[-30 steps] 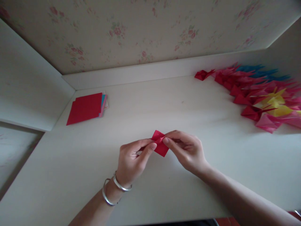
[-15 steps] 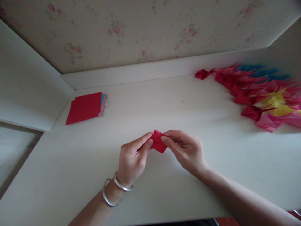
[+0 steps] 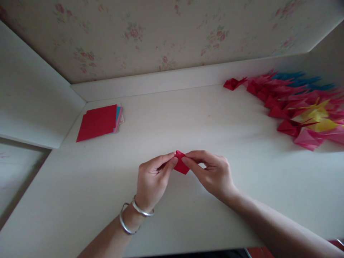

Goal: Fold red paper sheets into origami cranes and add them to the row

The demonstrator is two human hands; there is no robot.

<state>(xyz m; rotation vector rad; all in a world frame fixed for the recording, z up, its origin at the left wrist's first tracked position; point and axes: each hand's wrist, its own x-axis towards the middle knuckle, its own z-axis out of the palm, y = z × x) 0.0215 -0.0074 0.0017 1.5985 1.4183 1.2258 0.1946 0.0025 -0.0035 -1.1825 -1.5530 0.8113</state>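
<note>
A small folded piece of red origami paper [image 3: 182, 167] is held just above the white table, its lower corner pointing toward me. My left hand [image 3: 154, 177] pinches its left edge between thumb and forefinger; two silver bangles circle that wrist. From the other side, my right hand [image 3: 212, 172] grips the paper near its upper right edge with thumb and forefinger. Both thumbs lie on the facing side, close together. The fingertips behind the paper are hidden.
A stack of square paper [image 3: 98, 122], red on top, lies at the table's [image 3: 161, 118] far left. Folded paper cranes [image 3: 276, 105] in red, pink, yellow and blue crowd the right side. A flowered wall [image 3: 150, 43] with a white ledge [image 3: 150, 82] closes off the back.
My right thumb has slid left across the paper, nearer my left thumb. The top corner of the paper now looks more bent. The view has shifted slightly.
</note>
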